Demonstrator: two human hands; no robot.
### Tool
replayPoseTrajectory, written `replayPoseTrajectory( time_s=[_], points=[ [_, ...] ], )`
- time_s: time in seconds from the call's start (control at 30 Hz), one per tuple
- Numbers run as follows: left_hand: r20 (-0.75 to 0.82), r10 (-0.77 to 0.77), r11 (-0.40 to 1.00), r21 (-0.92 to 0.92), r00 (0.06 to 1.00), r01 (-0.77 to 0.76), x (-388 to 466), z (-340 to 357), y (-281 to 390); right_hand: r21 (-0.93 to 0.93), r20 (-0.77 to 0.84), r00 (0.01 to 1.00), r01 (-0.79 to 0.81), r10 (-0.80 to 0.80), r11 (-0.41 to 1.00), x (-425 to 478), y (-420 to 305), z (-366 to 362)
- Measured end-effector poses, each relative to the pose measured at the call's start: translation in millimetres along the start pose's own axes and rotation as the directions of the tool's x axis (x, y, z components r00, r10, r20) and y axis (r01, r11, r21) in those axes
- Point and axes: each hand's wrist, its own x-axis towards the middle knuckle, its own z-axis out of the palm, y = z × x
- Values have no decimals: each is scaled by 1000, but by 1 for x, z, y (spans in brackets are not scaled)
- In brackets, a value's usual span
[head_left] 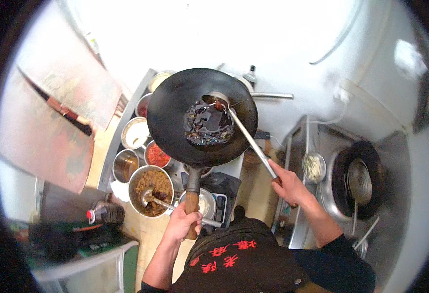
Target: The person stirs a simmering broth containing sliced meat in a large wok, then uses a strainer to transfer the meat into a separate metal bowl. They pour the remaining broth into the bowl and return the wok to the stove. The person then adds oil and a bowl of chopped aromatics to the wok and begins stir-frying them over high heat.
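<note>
My left hand (182,222) grips the wooden handle (191,201) of a black wok (170,106), which is held up over a counter of metal pots. In my right hand (289,183) is a long-handled metal ladle (249,137). Its bowl rests inside the wok, at the far side of a pool of dark, glossy liquid (209,122) with small bits in it. Something reddish shows by the ladle's bowl. Below the wok and left of its handle stands a metal pot of brown chunky food (157,183), with a spoon (147,196) in it.
Pots of red chopped food (157,155), white contents (135,132) and amber liquid (126,165) crowd the counter's left. A knife (59,106) lies on a cutting board (53,154). To the right, a stove holds another wok (377,172) with a strainer (359,181), beside a small bowl (314,166).
</note>
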Motion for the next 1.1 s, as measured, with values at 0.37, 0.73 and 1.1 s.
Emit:
replayPoseTrajectory(
  time_s=[0.37,0.73,1.1],
  points=[
    [517,-284,916,394,807,69,-55,-28,-25,353,-412,647,-535,641,767,-278,-159,115],
    [654,-595,711,699,467,-74,-196,65,-160,704,-522,71,-528,850,476,-549,-292,237],
    [594,-804,593,799,18,99,-382,175,-458,819,-509,-312,-461,802,341,-825,-369,380]
  ],
)
